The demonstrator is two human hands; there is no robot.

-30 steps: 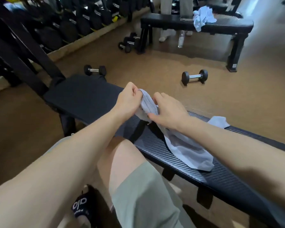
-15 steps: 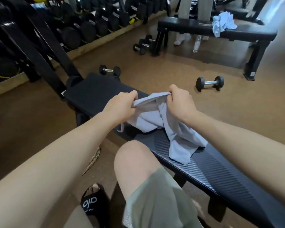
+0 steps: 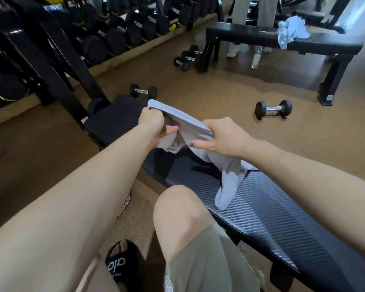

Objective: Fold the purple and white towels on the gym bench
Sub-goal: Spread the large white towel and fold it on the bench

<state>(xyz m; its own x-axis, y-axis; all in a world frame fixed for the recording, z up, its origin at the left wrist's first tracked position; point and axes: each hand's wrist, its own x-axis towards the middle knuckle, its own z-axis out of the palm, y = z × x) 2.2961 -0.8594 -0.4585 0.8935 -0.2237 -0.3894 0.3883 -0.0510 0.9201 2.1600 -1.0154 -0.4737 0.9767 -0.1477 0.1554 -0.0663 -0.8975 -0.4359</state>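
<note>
both hands are clamped on one edge of the towel (image 3: 183, 121): the left hand (image 3: 151, 121) grips a corner up and away, and the right hand (image 3: 223, 137) pinches the same hem nearer the body. this likely pulls the edge taut to find a straight fold line. the rest hangs below the right hand, its tail on the surface (image 3: 282, 207).

pale lilac-grey towel (image 3: 230, 175) | was stretched in the air between left hand (image 3: 152, 125) and right hand (image 3: 223, 137), top edge taut from one grip to the other | hung crumpled below right hand, tail end resting on black ribbed gym bench (image 3: 272, 211) | was unfolded, bunched under left hand
</note>
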